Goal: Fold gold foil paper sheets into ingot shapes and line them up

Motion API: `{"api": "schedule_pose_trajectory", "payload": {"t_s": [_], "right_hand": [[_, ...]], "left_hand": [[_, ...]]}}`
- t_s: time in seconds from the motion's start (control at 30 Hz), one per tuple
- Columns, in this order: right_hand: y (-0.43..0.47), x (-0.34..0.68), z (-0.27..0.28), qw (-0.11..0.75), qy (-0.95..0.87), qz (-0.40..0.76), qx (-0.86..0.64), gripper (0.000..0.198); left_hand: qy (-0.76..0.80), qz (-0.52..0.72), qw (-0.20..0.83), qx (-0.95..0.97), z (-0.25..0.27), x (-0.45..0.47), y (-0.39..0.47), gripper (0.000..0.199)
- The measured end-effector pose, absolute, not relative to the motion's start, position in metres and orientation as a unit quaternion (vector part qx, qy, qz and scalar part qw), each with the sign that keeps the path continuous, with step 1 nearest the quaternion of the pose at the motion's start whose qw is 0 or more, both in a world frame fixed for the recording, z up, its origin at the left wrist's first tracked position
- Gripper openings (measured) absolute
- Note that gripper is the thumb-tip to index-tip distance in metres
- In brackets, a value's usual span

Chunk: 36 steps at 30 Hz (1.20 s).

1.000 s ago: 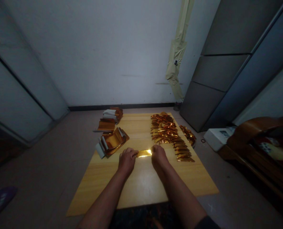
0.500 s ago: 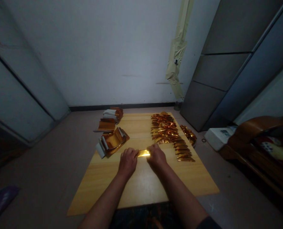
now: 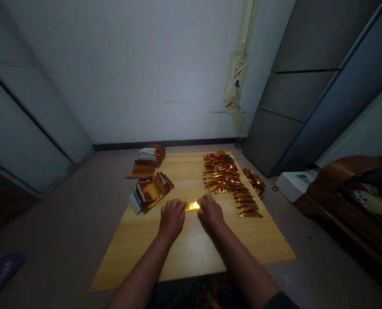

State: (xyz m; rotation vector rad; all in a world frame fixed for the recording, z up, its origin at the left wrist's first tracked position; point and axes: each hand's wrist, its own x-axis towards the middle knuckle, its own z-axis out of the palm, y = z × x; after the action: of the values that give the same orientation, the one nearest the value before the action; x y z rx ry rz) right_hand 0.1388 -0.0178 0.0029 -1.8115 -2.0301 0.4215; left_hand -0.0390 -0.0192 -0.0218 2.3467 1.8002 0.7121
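Note:
A narrow folded strip of shiny gold foil paper [image 3: 191, 207] stretches between my hands above the middle of the wooden board [image 3: 194, 253]. My left hand [image 3: 172, 218] is closed on its left end, and my right hand [image 3: 211, 212] is closed on its right end. The fingertips are partly hidden behind the knuckles. To the left lie stacks of gold foil sheets [image 3: 154, 189] with pale backs, curled upward. On the right, folded gold foil pieces [image 3: 221, 169] sit in overlapping rows, with a shorter row [image 3: 245, 201] nearer my right hand.
More gold foil pieces [image 3: 254, 182] are heaped beyond the board's right edge. A white box [image 3: 294, 186] stands beside a carved wooden seat [image 3: 348, 201]. A grey refrigerator [image 3: 294, 98] rises at the right, against the pale wall [image 3: 145, 73]. Something purple [image 3: 5, 270] lies at lower left.
My right hand has shifted very slightly left along the foil strip. Both hands keep hold of it, and the stacks and rows look the same.

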Motion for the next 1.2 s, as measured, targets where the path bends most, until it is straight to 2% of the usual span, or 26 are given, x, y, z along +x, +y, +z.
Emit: {"api": "schedule_pose_trajectory", "payload": {"t_s": [0.43, 0.6, 0.77, 0.93, 1.1, 1.2], "right_hand": [[-0.018, 0.137, -0.008, 0.236, -0.745, 0.09, -0.617, 0.038], [-0.022, 0.139, -0.01, 0.286, -0.772, 0.02, -0.567, 0.023], [-0.027, 0.143, -0.007, 0.305, -0.787, 0.004, -0.537, 0.006], [-0.028, 0.145, -0.004, 0.271, -0.794, 0.034, -0.543, 0.01], [-0.029, 0.144, -0.004, 0.287, -0.792, 0.033, -0.538, 0.027], [-0.032, 0.144, -0.002, 0.294, -0.795, 0.03, -0.53, 0.019]], "left_hand": [[0.564, 0.273, -0.001, 0.779, -0.026, -0.041, -0.02, 0.033], [0.553, 0.289, -0.012, 0.781, -0.023, -0.04, -0.022, 0.025], [0.544, 0.283, -0.007, 0.79, -0.019, -0.04, -0.025, 0.01], [0.538, 0.27, 0.008, 0.799, -0.018, -0.04, -0.025, 0.012], [0.541, 0.271, 0.022, 0.796, -0.021, -0.04, -0.024, 0.014], [0.538, 0.265, 0.021, 0.8, -0.021, -0.04, -0.024, 0.013]]}}
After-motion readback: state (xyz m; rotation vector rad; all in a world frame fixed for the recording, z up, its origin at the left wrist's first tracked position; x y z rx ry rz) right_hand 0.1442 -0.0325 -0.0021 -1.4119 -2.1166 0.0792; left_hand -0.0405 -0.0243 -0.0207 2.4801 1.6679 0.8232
